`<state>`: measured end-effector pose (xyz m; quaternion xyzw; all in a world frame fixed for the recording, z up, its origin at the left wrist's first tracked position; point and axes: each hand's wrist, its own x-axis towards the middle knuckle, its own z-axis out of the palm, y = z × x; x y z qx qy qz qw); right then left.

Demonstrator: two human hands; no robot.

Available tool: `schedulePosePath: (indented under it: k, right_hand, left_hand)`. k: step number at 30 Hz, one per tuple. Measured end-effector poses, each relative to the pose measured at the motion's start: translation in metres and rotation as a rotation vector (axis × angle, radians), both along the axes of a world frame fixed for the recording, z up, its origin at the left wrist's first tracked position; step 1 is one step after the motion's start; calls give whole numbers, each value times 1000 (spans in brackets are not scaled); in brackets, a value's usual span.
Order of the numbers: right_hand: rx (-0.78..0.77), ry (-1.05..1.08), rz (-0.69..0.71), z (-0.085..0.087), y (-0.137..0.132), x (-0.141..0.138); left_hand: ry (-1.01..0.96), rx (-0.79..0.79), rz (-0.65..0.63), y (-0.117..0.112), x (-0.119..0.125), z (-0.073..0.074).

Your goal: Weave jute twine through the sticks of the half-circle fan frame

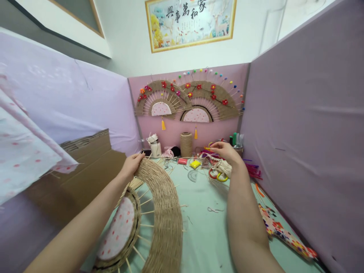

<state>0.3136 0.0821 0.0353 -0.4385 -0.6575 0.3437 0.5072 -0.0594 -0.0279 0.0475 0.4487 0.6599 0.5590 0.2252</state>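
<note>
My left hand [134, 165] grips the upper end of a half-round woven fan [167, 201] made of brown twine on thin sticks. The fan stands tilted at the left front, and its lower part runs out of view. Its inner half-disc [121, 231] is covered in white cloth with pink dots and edged with twine and a dark line. Raised over the right back of the table, my right hand [227, 152] has thumb and fingers pinched together. What they hold is too small to make out. A thin strand runs rightward from near the fan's end.
A twine spool [186, 144], white bottle [155, 146], yellow packet [195, 164], protractor [192, 175] and yellow-and-red-handled scissors [222, 177] lie toward the back. Cardboard [82, 178] stands left. A flowered cloth item [287, 231] lies right. Two decorated fans [230, 104] hang on the pink partition.
</note>
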Motion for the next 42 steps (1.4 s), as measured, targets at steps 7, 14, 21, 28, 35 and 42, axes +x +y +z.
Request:
schedulePosePath:
  k: [7, 14, 21, 28, 35, 42]
  right_hand:
    - [233, 807, -222, 47, -38, 24]
    - [469, 610, -1028, 50, -45, 41]
    - [73, -469, -450, 28, -25, 10]
    - [144, 105, 474, 9, -35, -126]
    - [-297, 469, 779, -39, -34, -202]
    - [-475, 347, 797, -51, -26, -191]
  left_hand:
    - [-60, 2, 22, -3, -22, -5]
    - [-41, -6, 67, -5, -24, -10]
    - [-70, -26, 19, -2, -12, -8]
    - [-43, -29, -87, 5, 9, -5]
    - [-48, -27, -168, 13, 28, -9]
    - [-169, -48, -211, 17, 23, -20]
